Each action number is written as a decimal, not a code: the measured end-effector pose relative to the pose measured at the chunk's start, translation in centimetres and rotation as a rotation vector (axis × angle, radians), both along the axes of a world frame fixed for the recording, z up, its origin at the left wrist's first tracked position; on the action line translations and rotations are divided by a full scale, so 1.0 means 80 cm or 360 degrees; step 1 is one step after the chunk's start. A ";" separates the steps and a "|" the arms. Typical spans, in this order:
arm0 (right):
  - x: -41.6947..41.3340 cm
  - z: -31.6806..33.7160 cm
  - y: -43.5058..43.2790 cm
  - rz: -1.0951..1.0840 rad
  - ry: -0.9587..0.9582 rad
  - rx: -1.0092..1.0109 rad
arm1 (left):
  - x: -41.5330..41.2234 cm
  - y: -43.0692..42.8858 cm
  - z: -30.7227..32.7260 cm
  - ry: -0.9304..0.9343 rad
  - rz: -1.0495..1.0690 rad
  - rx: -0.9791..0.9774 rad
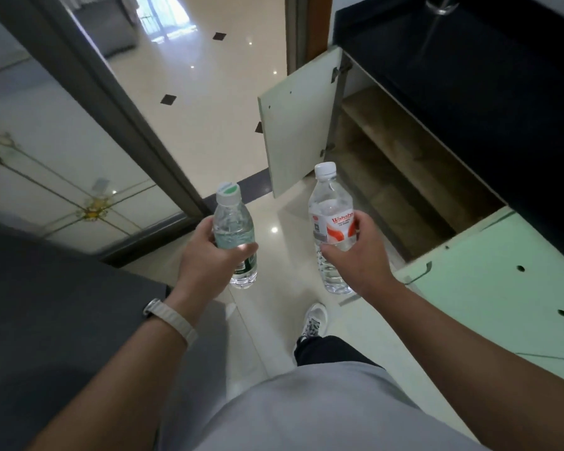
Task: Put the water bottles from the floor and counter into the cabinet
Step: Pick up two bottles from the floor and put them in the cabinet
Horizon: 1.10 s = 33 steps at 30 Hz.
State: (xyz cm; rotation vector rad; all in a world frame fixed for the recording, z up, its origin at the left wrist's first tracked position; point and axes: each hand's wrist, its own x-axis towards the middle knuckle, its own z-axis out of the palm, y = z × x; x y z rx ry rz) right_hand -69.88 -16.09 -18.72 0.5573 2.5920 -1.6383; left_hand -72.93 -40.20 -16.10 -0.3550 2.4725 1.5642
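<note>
Two water bottles are in view, both clear ribbed plastic, both upright and held above the floor. The green-labelled bottle (234, 237) is the shorter one, with a pale cap carrying a green mark and a green wrap around its lower body. The red-labelled bottle (331, 222) is taller and slimmer, with a plain white screw cap and a white band printed in red and orange.

The left hand (209, 258) is wrapped around the middle of the green-labelled bottle, thumb across the front, fingers behind; the bottle's base shows below the palm. The right hand (355, 255) grips the red-labelled bottle at label height from the right side, thumb on the front face. Both forearms extend forward, bare, roughly parallel. One pale strap watch (173, 317) sits on the left wrist.

The cabinet (401, 177) stands to the right, just ahead of the red-labelled bottle. Its interior is bare brown board, rough in texture. Two doors are open: the far door (298, 122), flat off-white panel with one visible hinge at its top, and the near door (502, 288), pale green with drilled holes. A black glossy counter (469, 76) tops the cabinet. The floor (209, 92) is polished cream tile with small dark diamond insets. One white shoe (313, 320) is visible below the hands.
</note>
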 end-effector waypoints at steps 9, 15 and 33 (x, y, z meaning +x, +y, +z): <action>-0.102 0.000 0.104 -0.0222 0.0006 -0.0064 | -0.145 0.118 0.017 0.0091 -0.0228 -0.0022; -0.112 0.005 0.152 -0.0495 0.0030 -0.0119 | -0.196 0.173 0.025 0.0068 -0.0432 -0.0096; -0.194 -0.023 0.175 -0.1315 -0.0216 -0.0032 | -0.409 0.298 -0.019 -0.0037 -0.1266 -0.0174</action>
